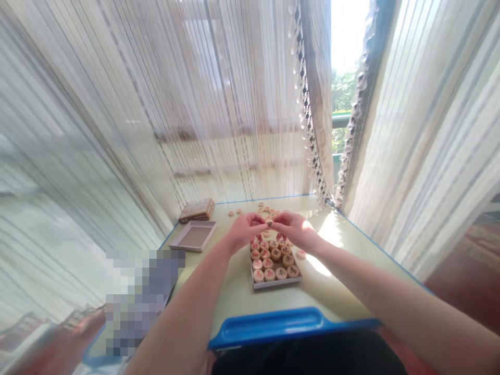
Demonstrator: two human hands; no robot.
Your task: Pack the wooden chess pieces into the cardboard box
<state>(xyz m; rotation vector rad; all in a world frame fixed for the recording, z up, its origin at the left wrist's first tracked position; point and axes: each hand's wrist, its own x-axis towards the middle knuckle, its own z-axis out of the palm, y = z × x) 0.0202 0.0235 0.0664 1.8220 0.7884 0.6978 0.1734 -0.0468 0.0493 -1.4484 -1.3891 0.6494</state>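
Observation:
My left hand (246, 229) and my right hand (295, 229) meet above the far end of an open shallow box (279, 284). Their fingertips close on a small round Chinese chess piece (269, 222) between them. Round wooden pieces with red characters, such as one red piece (258, 275), fill the left side of the box. Black-marked ones, like this black piece (281, 273), sit on the right, with a gap near the middle right. Beyond my hands lie several loose pieces (266, 209), partly hidden by the fingers.
An upturned box lid (190, 248) lies at the left, with a folded board (196, 209) behind it. A single piece (300, 254) rests just right of the box. The pale table (234, 297) has a raised blue edge (273, 324) near me. String curtains (234, 104) surround the far side.

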